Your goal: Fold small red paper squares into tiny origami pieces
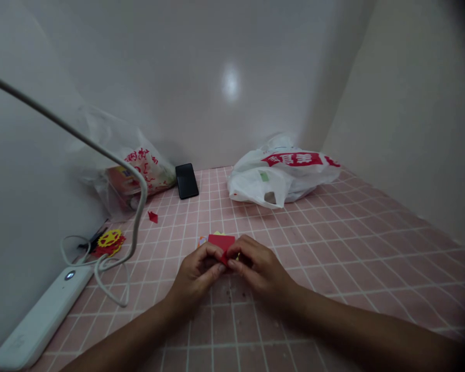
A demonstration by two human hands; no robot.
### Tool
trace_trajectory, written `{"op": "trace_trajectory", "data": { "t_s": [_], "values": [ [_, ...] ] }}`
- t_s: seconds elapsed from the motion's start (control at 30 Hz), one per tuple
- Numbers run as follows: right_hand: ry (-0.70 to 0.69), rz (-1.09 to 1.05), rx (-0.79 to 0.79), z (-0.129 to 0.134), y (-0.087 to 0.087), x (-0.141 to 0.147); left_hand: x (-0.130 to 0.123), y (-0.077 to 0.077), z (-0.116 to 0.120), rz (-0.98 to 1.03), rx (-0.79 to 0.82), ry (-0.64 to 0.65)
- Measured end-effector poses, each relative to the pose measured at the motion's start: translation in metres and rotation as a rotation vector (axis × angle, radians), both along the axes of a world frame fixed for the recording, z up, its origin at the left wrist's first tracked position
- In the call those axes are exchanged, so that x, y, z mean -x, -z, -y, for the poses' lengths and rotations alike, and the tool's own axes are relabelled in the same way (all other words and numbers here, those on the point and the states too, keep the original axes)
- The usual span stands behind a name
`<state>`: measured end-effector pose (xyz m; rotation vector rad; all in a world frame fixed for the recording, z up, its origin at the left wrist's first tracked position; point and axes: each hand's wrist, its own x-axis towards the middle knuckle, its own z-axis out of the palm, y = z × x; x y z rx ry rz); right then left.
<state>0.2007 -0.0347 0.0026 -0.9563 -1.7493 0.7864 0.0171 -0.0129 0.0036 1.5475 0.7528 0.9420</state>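
Near the middle of the pink tiled surface, my left hand (197,274) and my right hand (258,264) meet at the fingertips. Both pinch a small folded piece of red paper (225,259) between thumb and fingers. Just behind the fingers lies a flat red sheet (221,240), with bits of yellow and patterned paper showing around its edges. My fingers hide part of the folded piece and of the sheets behind it.
A white power strip or power bank (42,315) with a looping cable (142,206) lies left, beside yellow and red cutouts (110,238). Farther back are a small red paper piece (153,217), a black phone (186,181) and plastic bags (149,170) (290,173).
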Motion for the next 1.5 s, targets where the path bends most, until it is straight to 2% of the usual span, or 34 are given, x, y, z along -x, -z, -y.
{"op": "trace_trajectory", "data": {
  "t_s": [0.1,0.3,0.4,0.57,0.63,0.87,1.13,1.37,1.5],
  "values": [
    [-0.022,-0.041,0.085,-0.002,-0.001,0.0,0.0,-0.001,-0.001,-0.022,0.0,-0.021],
    [-0.037,-0.046,0.129,-0.003,-0.003,0.001,-0.001,0.0,-0.002,-0.049,0.004,-0.047],
    [-0.03,-0.007,0.066,-0.002,0.0,0.002,-0.001,-0.001,-0.001,-0.071,-0.008,-0.075],
    [-0.036,0.102,-0.143,0.001,0.007,0.002,-0.001,0.0,0.001,-0.076,-0.016,-0.119],
    [-0.049,0.094,-0.145,0.002,0.008,0.002,-0.001,0.001,0.001,-0.1,-0.049,-0.119],
    [-0.052,0.056,0.032,0.004,0.006,0.002,-0.001,0.001,0.001,-0.214,-0.151,-0.132],
    [-0.1,-0.14,0.302,0.003,0.007,0.005,0.001,0.0,0.001,-0.34,-0.366,-0.114],
    [-0.142,-0.196,0.374,0.003,0.012,0.005,0.002,0.001,0.001,-0.373,-0.417,-0.1],
    [-0.127,-0.159,0.326,0.003,0.01,0.005,0.002,0.002,0.001,-0.357,-0.397,-0.099]
  ]
}}
